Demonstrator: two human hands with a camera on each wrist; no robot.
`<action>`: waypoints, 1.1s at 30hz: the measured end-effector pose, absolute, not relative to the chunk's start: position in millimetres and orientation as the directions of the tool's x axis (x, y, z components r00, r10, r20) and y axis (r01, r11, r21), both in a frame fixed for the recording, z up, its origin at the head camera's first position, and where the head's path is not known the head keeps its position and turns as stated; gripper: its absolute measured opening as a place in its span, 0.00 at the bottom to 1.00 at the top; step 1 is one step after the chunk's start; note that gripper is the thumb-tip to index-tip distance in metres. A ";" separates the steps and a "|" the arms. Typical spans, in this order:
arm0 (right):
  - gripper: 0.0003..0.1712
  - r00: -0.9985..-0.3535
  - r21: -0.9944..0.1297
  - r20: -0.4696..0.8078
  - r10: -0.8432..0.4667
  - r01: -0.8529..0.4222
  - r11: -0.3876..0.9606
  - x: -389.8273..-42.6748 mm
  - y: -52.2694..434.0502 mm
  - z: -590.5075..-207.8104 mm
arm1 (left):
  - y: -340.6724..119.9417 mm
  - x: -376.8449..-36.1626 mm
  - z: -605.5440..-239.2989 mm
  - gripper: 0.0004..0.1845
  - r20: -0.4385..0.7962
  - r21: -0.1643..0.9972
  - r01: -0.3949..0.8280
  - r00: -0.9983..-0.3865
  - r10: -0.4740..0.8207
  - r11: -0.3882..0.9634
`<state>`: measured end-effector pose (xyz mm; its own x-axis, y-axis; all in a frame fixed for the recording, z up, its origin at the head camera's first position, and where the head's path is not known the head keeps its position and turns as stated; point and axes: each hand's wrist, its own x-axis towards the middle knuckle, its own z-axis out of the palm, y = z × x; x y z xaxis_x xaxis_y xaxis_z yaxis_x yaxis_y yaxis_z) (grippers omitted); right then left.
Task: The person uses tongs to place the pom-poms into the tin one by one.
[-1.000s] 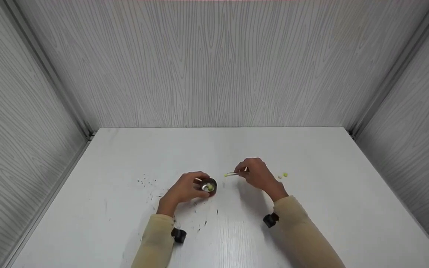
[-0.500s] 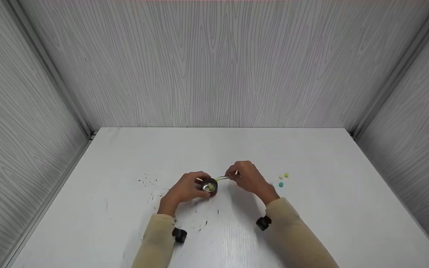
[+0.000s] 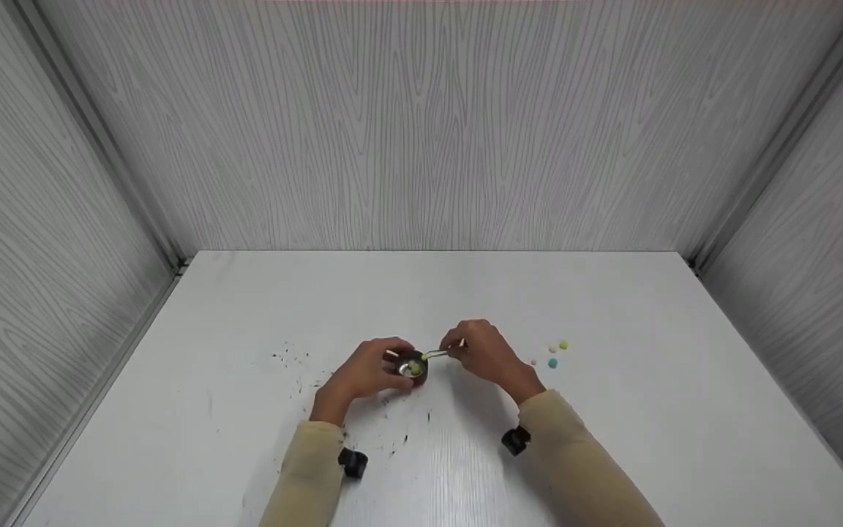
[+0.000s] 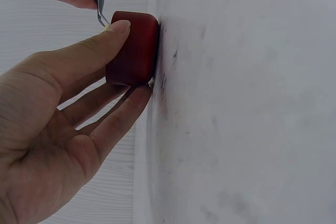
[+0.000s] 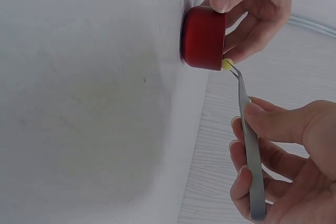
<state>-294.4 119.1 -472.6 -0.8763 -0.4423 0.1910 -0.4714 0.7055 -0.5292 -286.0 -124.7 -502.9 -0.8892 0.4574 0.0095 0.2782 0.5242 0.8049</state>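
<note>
A small red metal cup [image 5: 203, 38] with a silvery inside stands on the white table, several yellow-green beads [image 3: 413, 368] in it. My left hand [image 3: 369, 371] grips the cup's side between thumb and fingers, the thumb lying along the red wall in the left wrist view. Bent-tip tweezers [image 5: 251, 150] are pinched in my right hand [image 3: 486, 353]. Between their tips sits a yellow bead [image 5: 227, 64], right at the cup's rim.
Right of my right hand lie a yellow bead [image 3: 563, 345], a blue bead [image 3: 552, 363] and small pale beads [image 3: 552, 349]. Dark specks and scuffs mark the white table [image 3: 260, 424] around my left forearm. Grey wood-grain panels [image 3: 421, 132] close off the back and sides.
My right hand has moved left, bringing the tweezers and yellow bead to the cup's rim. The blue bead, hidden at first, now shows. My left hand and the cup stay put.
</note>
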 end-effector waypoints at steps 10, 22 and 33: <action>0.10 -0.864 -0.525 0.221 -0.452 -0.496 0.692 -297.2 125.9 -470.6 | -124.8 -286.1 -503.2 0.27 0.007 0.806 0.278 -0.886 0.463 0.522; 0.09 -0.874 -0.519 0.237 -0.424 -0.483 0.705 -298.6 150.7 -468.4 | -124.1 -284.4 -502.5 0.27 -0.016 0.801 0.258 -0.893 0.451 0.539; 0.09 -0.885 -0.524 0.245 -0.395 -0.464 0.714 -297.0 174.6 -464.2 | -124.4 -284.9 -502.8 0.27 -0.006 0.810 0.263 -0.889 0.457 0.523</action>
<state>-297.0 174.6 -464.2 -0.8853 -0.3951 0.2452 -0.4639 0.7142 -0.5242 -284.9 -124.4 -502.8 -0.8895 0.4570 -0.0061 0.2633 0.5233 0.8104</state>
